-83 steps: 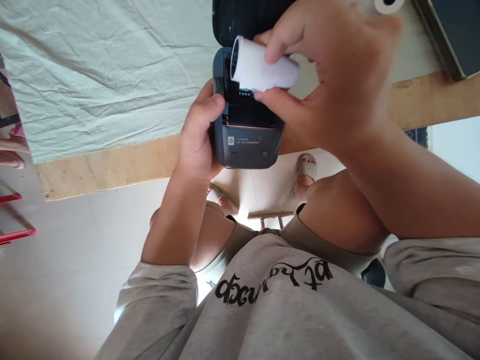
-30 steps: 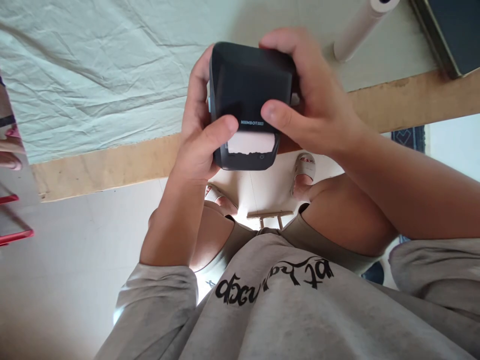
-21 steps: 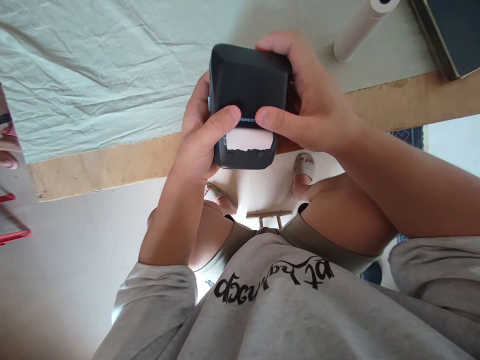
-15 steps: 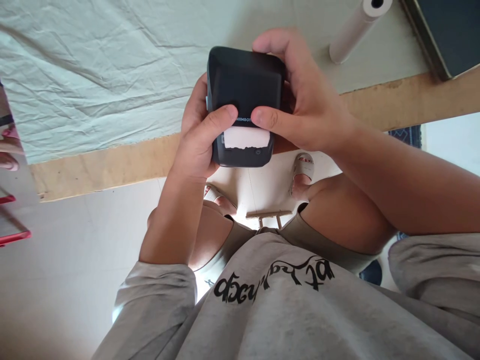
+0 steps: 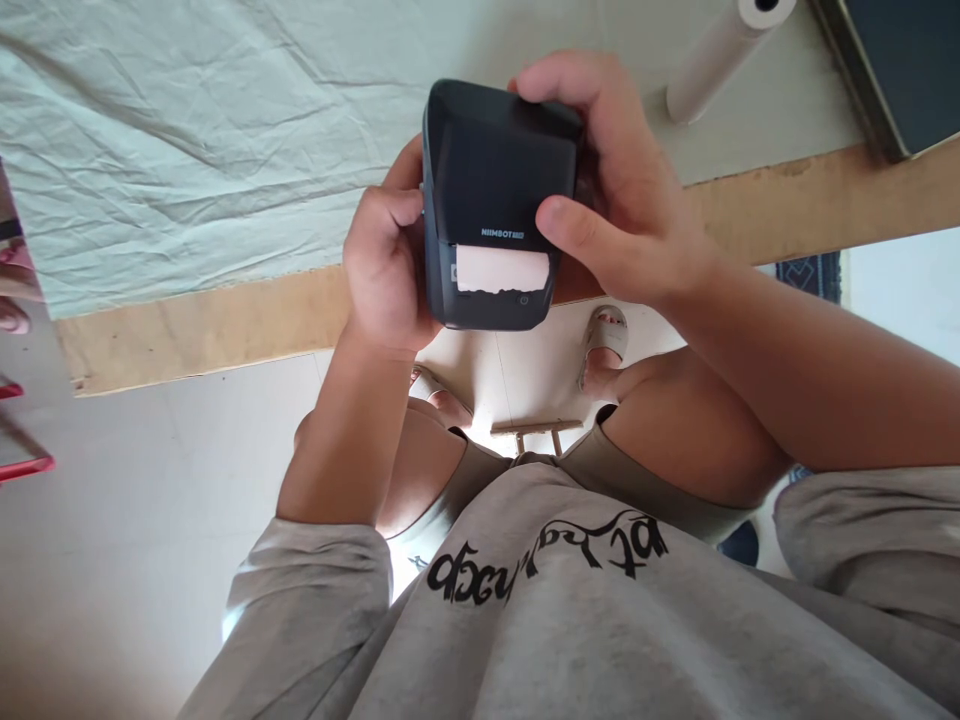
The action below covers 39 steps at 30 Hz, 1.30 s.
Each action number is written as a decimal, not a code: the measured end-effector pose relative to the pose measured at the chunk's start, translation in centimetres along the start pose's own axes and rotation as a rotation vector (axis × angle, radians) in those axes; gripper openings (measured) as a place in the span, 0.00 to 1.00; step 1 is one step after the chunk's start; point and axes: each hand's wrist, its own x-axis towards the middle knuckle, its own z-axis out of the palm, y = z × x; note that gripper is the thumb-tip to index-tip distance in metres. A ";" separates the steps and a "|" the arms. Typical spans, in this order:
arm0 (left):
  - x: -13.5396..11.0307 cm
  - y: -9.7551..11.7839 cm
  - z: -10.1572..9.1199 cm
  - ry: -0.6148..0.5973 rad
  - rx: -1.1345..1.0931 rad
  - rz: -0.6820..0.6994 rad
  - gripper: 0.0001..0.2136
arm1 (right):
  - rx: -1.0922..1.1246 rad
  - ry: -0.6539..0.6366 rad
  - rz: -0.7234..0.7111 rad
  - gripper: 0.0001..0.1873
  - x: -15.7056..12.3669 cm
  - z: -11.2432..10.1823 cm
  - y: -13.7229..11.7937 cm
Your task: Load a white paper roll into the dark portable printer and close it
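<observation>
A black label printer point(image 5: 502, 165) marked NIIMBOT is held up between my two hands, just over the table's front edge. White paper point(image 5: 501, 268) with a ragged torn edge sticks out of its slot, above a small power button. My left hand point(image 5: 386, 265) is closed on the printer's left side, its thumb at the side edge and its other fingers partly hidden underneath. My right hand point(image 5: 626, 185) grips the right side, thumb on the top face and index finger at the far corner.
A white paper roll point(image 5: 716, 65) stands on the table at the upper right, beside a dark flat device point(image 5: 911, 70). Wrinkled pale cloth point(image 5: 187, 150) covers the table, with a bare wooden edge point(image 5: 210, 335) at the front. Red bars point(image 5: 26, 468) show at the far left.
My left thumb has moved off the printer's top face to its left side, uncovering the brand name. The printer has shifted slightly right and tilted a little.
</observation>
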 end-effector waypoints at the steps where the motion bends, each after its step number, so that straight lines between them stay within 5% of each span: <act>1: 0.0 -0.1 -0.1 -0.003 -0.003 -0.007 0.09 | -0.006 -0.008 -0.004 0.25 0.0 0.0 0.1; 13: 0.1 -0.1 0.3 0.013 -0.008 0.013 0.09 | -0.365 -0.033 -0.059 0.29 0.8 -1.2 -0.8; 17: 0.0 -0.2 0.4 -0.025 0.046 0.013 0.09 | -0.382 0.259 -0.027 0.24 1.3 -1.7 -1.8; 19: 0.2 -0.6 -0.2 -0.010 0.112 0.023 0.10 | -0.103 0.439 0.134 0.17 1.7 -1.6 -2.4; 21: 0.3 -0.9 -1.0 -0.019 0.163 0.024 0.13 | 0.145 0.543 0.233 0.23 2.3 -1.1 -2.7; 25: 0.4 -1.0 -1.5 -0.051 0.179 0.022 0.19 | -0.116 0.710 -0.009 0.24 2.9 -0.4 -2.5; 27: 0.0 -0.6 -0.8 0.020 0.169 -0.022 0.13 | -0.287 0.607 0.010 0.15 2.7 -0.5 -2.5; 29: -0.4 -0.2 0.1 0.038 0.167 -0.037 0.08 | -0.520 0.364 0.055 0.08 2.3 -0.9 -2.8; 33: -0.7 0.3 0.7 0.031 0.202 -0.039 0.10 | -0.856 -0.097 0.221 0.11 2.1 -1.3 -3.8; 39: -0.1 -0.1 -0.4 -0.069 0.365 -0.019 0.16 | -0.853 -0.233 0.313 0.18 2.2 -0.9 -4.3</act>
